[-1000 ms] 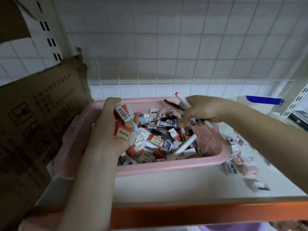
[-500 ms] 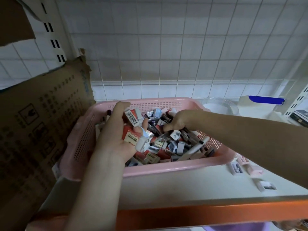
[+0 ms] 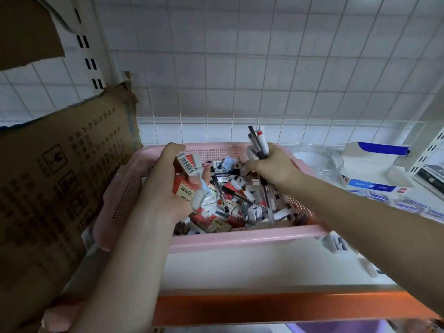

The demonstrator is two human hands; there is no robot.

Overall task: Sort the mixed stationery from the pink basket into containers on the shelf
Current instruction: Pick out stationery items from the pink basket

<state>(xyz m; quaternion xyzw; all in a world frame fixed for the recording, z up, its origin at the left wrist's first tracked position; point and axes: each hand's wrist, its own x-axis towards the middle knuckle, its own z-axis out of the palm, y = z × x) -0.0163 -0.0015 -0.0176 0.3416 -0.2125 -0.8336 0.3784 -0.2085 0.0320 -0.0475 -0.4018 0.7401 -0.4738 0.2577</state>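
While over the basket (image 3: 240,239) on the shelf (image 3: 240,267), both hands full: left hand (image 3: 165,188) curled round boxes (image 3: 186,186), right hand (image 3: 274,167) gripping pens (image 3: 258,143). Could drop some back in the basket if squeezed loosely or overfilled.

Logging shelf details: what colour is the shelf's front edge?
Orange, along the shelf's front edge, seen in the head view.
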